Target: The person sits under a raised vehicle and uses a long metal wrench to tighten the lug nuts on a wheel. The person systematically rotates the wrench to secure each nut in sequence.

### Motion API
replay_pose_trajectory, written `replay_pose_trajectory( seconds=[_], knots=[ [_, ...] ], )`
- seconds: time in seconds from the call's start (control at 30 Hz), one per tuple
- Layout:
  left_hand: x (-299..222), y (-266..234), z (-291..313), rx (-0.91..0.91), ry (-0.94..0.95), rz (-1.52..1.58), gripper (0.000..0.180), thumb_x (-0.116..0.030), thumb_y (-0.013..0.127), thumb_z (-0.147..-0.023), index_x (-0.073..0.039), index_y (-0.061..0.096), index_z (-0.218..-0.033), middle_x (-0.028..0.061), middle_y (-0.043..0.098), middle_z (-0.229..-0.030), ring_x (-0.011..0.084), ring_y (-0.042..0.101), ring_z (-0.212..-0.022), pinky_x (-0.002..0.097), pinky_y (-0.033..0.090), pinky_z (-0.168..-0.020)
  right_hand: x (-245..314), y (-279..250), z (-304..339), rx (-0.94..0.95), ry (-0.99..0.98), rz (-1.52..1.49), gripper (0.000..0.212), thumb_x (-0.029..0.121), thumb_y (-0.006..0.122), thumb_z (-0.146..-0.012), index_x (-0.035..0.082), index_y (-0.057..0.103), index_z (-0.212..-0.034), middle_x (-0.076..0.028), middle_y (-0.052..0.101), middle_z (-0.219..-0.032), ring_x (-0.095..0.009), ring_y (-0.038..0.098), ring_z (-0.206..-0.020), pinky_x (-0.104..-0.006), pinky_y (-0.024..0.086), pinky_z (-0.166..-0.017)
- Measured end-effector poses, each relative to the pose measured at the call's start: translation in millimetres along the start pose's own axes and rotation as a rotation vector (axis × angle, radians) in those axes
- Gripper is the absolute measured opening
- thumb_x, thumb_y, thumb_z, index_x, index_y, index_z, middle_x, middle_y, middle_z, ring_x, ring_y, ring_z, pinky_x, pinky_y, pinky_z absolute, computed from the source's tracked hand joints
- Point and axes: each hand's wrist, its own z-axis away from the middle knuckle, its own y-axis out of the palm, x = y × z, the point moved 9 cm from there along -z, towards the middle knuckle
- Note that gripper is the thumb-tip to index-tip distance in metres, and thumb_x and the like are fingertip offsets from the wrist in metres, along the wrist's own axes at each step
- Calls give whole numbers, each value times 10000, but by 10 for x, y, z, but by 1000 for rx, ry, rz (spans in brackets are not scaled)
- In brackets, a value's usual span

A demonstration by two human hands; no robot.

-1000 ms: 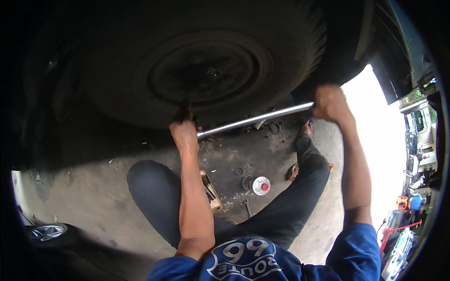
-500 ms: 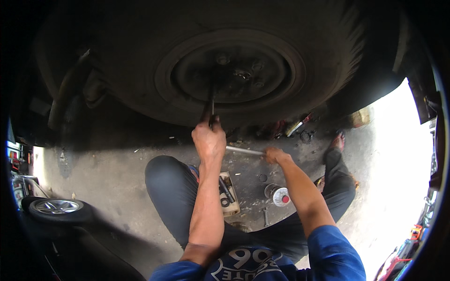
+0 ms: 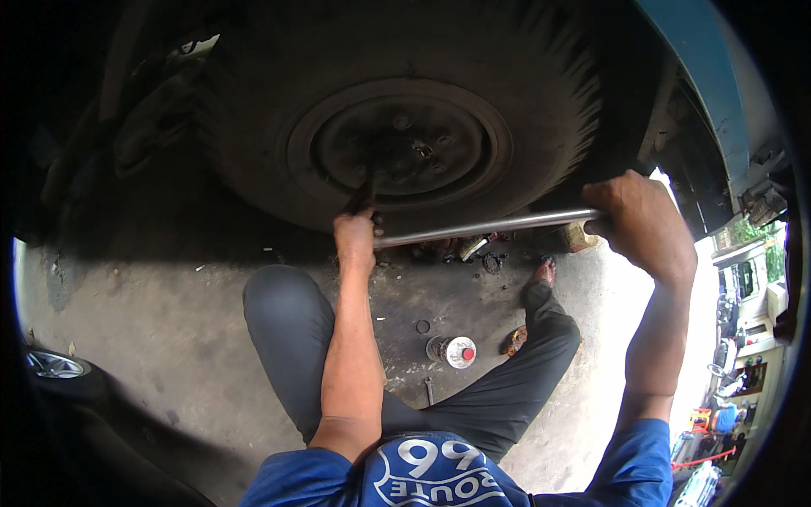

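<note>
Above me a large dark tire [image 3: 541, 127] surrounds a steel wheel [image 3: 338, 139] with lug nuts around its hub. My left hand [image 3: 355, 241] is closed around the wrench's shaft just below the wheel. The shaft runs up toward the lower left of the hub, where its end is lost in shadow. From that hand the wrench's long metal bar [image 3: 490, 226] reaches out to the right, tilting slightly upward. My right hand [image 3: 638, 220] is wrapped around the bar's far end, raised near the tire's right side.
On the concrete floor stand a can with a red cap [image 3: 457, 352], a small black ring [image 3: 422, 326] and a spanner [image 3: 429, 390]. A block [image 3: 580, 237] sits under the tire's right side. A car wheel [image 3: 57, 365] is at lower left; a blue body panel [image 3: 705, 76] hangs upper right.
My right hand has swung the bar's end up and to the right, from low near my knee. My left hand keeps its hold near the wheel. The view has shifted right.
</note>
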Motion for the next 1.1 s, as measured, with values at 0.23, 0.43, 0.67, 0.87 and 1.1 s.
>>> replay_pose_trajectory(
  seconds=[0.23, 0.43, 0.67, 0.87, 1.1],
  knots=[
    [-153, -24, 30, -18, 139, -42, 225, -103, 637, -934, -4, 699, -1127, 33, 619, -750, 108, 544, -591, 271, 419, -488, -149, 407, -276, 187, 1, 66, 215, -23, 729, -767, 56, 761, -964, -144, 715, -775, -320, 716, -749, -375, 579, -692],
    [-354, 45, 50, -109, 488, -515, 320, -94, 617, -937, -45, 680, -1246, 175, 693, -793, 197, 638, -668, 343, 493, -615, -359, 2786, -307, 411, 42, -176, 269, 227, 693, -738, 52, 721, -939, -210, 708, -995, -375, 679, -981, -451, 551, -857],
    [-398, 266, 284, -266, 659, -758, 284, -102, 623, -920, 3, 688, -1176, 271, 701, -905, 359, 703, -776, 397, 518, -730, 614, 5178, -528, 236, 150, -593, 319, 190, 568, -757, 54, 739, -989, -205, 716, -1045, -355, 686, -1008, -430, 546, -886],
    [-466, 344, 326, -307, 651, -1332, 385, -194, 603, -928, -77, 625, -1294, 253, 690, -988, 461, 656, -907, 528, 517, -772, 2993, 5842, -821, 838, -27, -970, 498, 258, 572, -902, 120, 563, -1381, -178, 525, -1438, -308, 497, -1344, -399, 398, -1135],
    [-401, 170, 373, -183, 527, -926, 357, -163, 605, -949, 0, 634, -1265, 236, 665, -777, 321, 662, -677, 416, 517, -689, 1085, 5235, -205, 736, -145, -571, 399, 354, 668, -876, 100, 693, -1183, -180, 674, -1202, -365, 626, -1151, -448, 510, -977]
  ],
)
